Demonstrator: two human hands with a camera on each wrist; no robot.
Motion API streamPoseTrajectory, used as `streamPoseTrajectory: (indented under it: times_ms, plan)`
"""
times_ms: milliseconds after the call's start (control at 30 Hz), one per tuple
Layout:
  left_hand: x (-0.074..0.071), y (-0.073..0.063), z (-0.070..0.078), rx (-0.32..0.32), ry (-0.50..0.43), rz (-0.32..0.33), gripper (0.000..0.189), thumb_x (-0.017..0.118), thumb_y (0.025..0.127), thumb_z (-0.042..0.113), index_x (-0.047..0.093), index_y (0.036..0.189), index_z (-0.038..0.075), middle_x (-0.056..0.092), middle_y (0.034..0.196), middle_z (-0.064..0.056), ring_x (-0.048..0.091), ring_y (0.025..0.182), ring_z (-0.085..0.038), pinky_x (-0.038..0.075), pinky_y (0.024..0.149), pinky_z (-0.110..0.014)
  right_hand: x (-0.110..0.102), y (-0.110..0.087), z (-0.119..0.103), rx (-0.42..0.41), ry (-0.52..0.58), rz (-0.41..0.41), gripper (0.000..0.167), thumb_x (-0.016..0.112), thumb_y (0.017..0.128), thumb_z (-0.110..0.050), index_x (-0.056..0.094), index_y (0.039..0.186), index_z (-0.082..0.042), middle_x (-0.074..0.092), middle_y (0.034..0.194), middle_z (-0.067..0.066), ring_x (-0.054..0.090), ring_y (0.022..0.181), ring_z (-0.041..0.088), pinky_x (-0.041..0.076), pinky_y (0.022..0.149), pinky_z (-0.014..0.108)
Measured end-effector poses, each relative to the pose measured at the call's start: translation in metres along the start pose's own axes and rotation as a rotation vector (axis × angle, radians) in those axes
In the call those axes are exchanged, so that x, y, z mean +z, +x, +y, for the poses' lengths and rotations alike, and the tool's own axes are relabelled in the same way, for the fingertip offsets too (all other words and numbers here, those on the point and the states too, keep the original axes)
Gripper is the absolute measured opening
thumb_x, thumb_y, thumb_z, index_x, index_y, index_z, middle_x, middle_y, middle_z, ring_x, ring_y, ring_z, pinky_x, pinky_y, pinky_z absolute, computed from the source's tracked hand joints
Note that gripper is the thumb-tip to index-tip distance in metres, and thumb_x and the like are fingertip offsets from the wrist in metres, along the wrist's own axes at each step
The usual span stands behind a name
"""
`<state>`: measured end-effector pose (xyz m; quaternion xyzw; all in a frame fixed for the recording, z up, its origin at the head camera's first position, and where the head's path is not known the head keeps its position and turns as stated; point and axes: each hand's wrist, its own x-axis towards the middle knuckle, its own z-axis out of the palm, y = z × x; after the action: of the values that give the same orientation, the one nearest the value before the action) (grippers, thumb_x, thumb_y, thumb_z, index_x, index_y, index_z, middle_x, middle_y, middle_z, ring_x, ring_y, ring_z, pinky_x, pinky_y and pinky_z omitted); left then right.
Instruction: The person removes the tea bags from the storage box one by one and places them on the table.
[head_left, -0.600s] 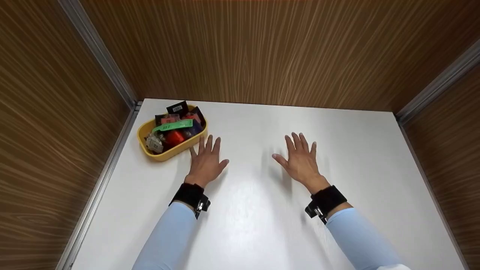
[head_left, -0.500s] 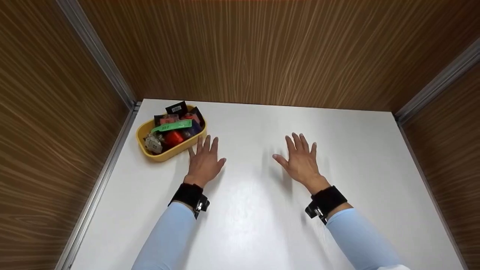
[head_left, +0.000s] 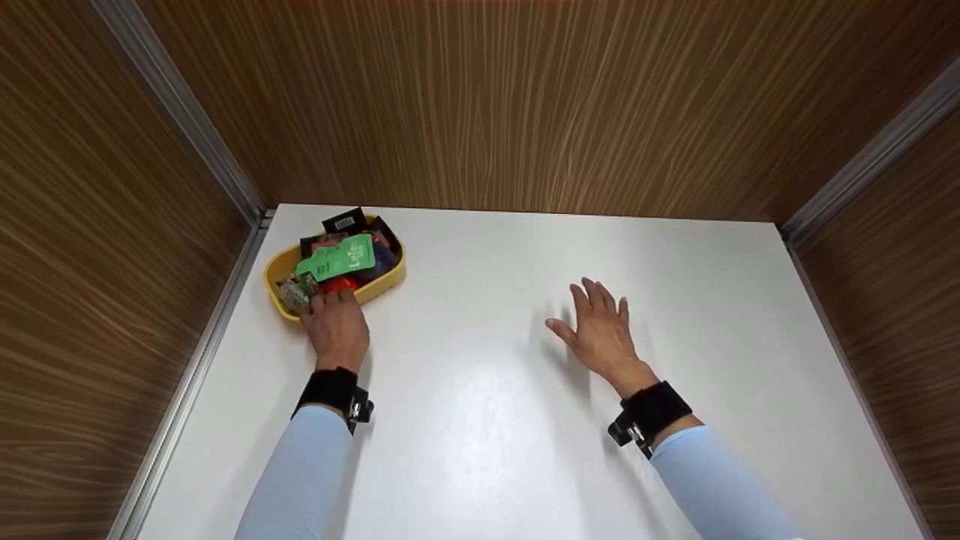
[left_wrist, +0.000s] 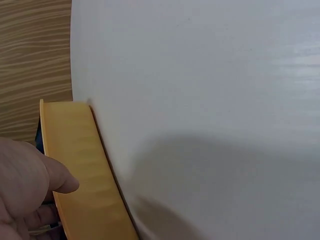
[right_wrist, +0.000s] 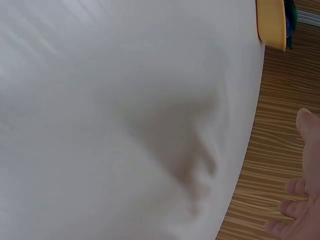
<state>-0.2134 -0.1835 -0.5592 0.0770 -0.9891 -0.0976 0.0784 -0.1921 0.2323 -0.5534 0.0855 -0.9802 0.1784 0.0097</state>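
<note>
In the head view, my left hand (head_left: 337,330) is at the near side of a yellow plastic box (head_left: 382,286). Its fingers reach over the rim into the box, while the left wrist view shows the thumb (left_wrist: 65,181) outside against the box wall (left_wrist: 85,155). The fingertips are largely hidden. Inside lie a green packet (head_left: 337,259) with white print, a silvery crinkled packet (head_left: 295,295), a shiny red one (head_left: 341,284) and black packets (head_left: 345,222). My right hand (head_left: 602,337) hovers over the table with fingers spread, holding nothing.
The white table (head_left: 480,420) is bounded by a wood-grain back panel (head_left: 480,112) and side panels (head_left: 97,262) with metal edge strips. The box stands near the table's back left corner.
My left hand has moved left onto the near rim, its fingers now bent into the box. The green packet has tipped and shows more of its face. My right hand has barely moved.
</note>
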Motion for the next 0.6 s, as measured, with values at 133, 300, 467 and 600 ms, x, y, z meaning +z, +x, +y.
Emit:
streamPoseTrajectory:
  times_ms: [133, 300, 467, 600]
  plan:
    - [0.000, 0.001, 0.009, 0.029, 0.009, -0.025, 0.030, 0.046, 0.107, 0.008, 0.064, 0.128, -0.007, 0.067, 0.125, -0.029, 0.056, 0.121, -0.049, 0.048, 0.098, -0.068, 0.002, -0.001, -0.001, 0.005, 0.019, -0.021, 0.084, 0.056, 0.104, -0.059, 0.035, 0.161, 0.000, 0.029, 0.169, 0.026, 0.026, 0.156, 0.048, 0.013, 0.123, 0.076]
    - [0.003, -0.001, 0.042, 0.118, -0.028, -0.009, 0.025, 0.053, 0.104, 0.006, 0.067, 0.122, -0.005, 0.071, 0.118, -0.026, 0.062, 0.115, -0.045, 0.055, 0.088, -0.063, 0.004, -0.003, 0.004, 0.029, 0.039, -0.018, 0.082, 0.058, 0.104, -0.055, 0.038, 0.159, 0.001, 0.030, 0.167, 0.027, 0.028, 0.155, 0.048, 0.014, 0.123, 0.074]
    - [0.013, -0.003, 0.079, 0.268, -0.096, 0.051, 0.032, 0.059, 0.099, 0.000, 0.063, 0.130, -0.009, 0.072, 0.112, -0.027, 0.067, 0.103, -0.046, 0.058, 0.083, -0.056, 0.005, -0.005, 0.009, 0.034, 0.050, -0.009, 0.079, 0.059, 0.105, -0.054, 0.040, 0.158, 0.002, 0.033, 0.166, 0.027, 0.031, 0.153, 0.050, 0.015, 0.123, 0.075]
    - [0.018, -0.006, 0.107, 0.352, -0.169, 0.033, 0.040, 0.064, 0.095, -0.004, 0.060, 0.135, -0.011, 0.072, 0.115, -0.027, 0.068, 0.105, -0.045, 0.057, 0.092, -0.052, 0.005, -0.006, 0.011, 0.038, 0.058, -0.010, 0.077, 0.059, 0.105, -0.053, 0.041, 0.157, 0.002, 0.033, 0.166, 0.027, 0.032, 0.153, 0.049, 0.016, 0.123, 0.073]
